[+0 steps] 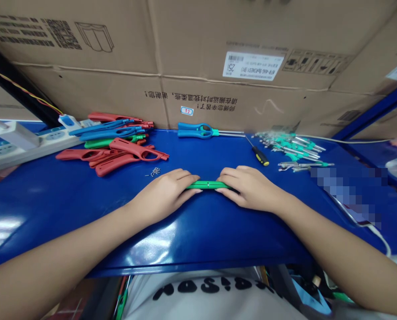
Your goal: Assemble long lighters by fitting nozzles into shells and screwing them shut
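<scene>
Both hands grip a green lighter handle (207, 185), held edge-up above the blue table so that a dark seam shows along it. My left hand (166, 191) pinches its left end between thumb and fingers. At the right end, my right hand (248, 186) does the same. The handle's two ends are hidden under the fingers. Small screws (155, 171) lie in a loose heap just beyond my left hand. A screwdriver (260, 155) with a black and yellow handle rests beyond my right hand.
Red, blue and green handle shells (131, 151) are piled at back left beside a power strip (51, 141). Blue lighters (194, 130) stand against the cardboard box (191, 58). Metal rods with teal parts (294, 146) lie at back right, near a phone (348, 200) with a cable.
</scene>
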The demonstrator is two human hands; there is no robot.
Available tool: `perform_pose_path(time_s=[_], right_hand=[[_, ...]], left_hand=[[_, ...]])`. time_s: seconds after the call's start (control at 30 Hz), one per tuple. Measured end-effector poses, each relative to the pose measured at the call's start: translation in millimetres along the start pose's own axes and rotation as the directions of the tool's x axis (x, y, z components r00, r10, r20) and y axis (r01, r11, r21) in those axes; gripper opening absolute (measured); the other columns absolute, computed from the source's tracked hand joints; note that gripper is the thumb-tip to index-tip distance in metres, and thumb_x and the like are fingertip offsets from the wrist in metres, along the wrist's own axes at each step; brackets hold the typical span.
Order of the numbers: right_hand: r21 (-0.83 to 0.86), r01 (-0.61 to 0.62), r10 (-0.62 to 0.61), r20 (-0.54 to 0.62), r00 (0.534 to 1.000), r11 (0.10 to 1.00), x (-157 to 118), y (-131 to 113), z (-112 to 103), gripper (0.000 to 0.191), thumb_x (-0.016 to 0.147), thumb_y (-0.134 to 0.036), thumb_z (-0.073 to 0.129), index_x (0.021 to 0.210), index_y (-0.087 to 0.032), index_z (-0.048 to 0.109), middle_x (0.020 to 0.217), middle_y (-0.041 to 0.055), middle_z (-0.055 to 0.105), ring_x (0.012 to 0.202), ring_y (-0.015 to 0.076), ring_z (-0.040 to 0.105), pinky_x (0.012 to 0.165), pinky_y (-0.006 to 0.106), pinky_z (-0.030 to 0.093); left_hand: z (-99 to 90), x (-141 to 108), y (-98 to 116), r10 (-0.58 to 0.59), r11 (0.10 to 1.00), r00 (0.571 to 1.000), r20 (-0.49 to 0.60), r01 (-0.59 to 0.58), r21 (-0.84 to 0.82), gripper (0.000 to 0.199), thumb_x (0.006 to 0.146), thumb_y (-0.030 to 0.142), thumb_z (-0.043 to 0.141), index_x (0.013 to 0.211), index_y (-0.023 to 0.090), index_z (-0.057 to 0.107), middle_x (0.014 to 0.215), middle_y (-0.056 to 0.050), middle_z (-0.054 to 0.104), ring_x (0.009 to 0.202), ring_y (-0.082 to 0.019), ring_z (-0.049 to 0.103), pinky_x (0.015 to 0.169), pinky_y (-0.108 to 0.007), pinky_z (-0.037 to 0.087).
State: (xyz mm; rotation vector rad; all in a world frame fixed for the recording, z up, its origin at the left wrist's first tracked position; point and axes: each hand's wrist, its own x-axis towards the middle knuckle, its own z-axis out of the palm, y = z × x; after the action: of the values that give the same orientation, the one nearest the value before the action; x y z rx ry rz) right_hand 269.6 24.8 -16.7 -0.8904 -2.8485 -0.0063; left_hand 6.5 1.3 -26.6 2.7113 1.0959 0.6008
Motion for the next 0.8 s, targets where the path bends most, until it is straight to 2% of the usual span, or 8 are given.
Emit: perform_pose_path(time_s=[0.2,0.37,0.57,0.67,0.8], right_hand=[[-0.034,-0.039,0.039,0.017,0.999,0.999,-0.9,-5.3,-2.5,0.039,0.106,-0.041,0.037,0.107,-0.018,0.069,0.101,0.0079,0.07,0.078,0.0176,0.063,0.068,0.031,0.04],[0.079,-0.08,0.08,0.006,0.997,0.994,-1.0,-0.4,-7.2,0.033,0.103,-0.045,0.046,0.109,-0.021,0.069,0.101,0.0052,0.071,0.085,0.0189,0.067,0.07,0.03,0.043],[0.099,-0.176,0.185,-0.081,0.979,0.979,-5.1,8.2,-13.8,0.029,0.102,-0.04,0.046,0.099,-0.018,0.067,0.093,0.007,0.072,0.084,0.0216,0.067,0.07,0.031,0.043],[0.102,-0.233,0.237,-0.024,0.971,0.967,-4.8,5.7,-15.3,0.032,0.104,-0.038,0.04,0.093,-0.019,0.064,0.086,0.0064,0.071,0.077,0.0206,0.065,0.066,0.03,0.04],[0.179,-0.236,0.237,0.019,0.971,0.955,-4.3,4.6,-14.1,0.039,0.105,-0.038,0.034,0.084,-0.019,0.061,0.08,0.0057,0.066,0.073,0.0193,0.061,0.066,0.031,0.041]], left_hand=[[-3.2,0.6,2.4,0.001,0.996,1.0,0.004,0.0,-0.091,0.026,0.101,0.029,0.05,0.115,0.015,0.067,0.107,-0.01,0.072,0.099,-0.023,0.065,0.09,-0.038,0.054],[-5.9,2.5,2.5,-0.032,0.996,0.999,0.016,0.034,-0.08,0.025,0.101,0.028,0.048,0.111,0.015,0.067,0.106,-0.011,0.071,0.098,-0.025,0.065,0.09,-0.04,0.054],[-5.9,3.8,1.9,-0.107,0.985,0.99,-0.095,0.092,-0.146,0.032,0.101,0.032,0.05,0.127,0.016,0.058,0.116,-0.009,0.066,0.101,-0.021,0.065,0.091,-0.034,0.053],[-5.4,2.4,1.6,-0.094,0.99,0.99,-0.108,0.081,-0.118,0.04,0.098,0.036,0.056,0.134,0.019,0.055,0.119,-0.009,0.064,0.101,-0.021,0.065,0.089,-0.032,0.053],[-8.0,1.1,1.8,-0.065,0.995,0.996,-0.054,0.061,-0.075,0.041,0.099,0.044,0.053,0.133,0.022,0.059,0.107,-0.007,0.067,0.092,-0.02,0.067,0.081,-0.031,0.054]])
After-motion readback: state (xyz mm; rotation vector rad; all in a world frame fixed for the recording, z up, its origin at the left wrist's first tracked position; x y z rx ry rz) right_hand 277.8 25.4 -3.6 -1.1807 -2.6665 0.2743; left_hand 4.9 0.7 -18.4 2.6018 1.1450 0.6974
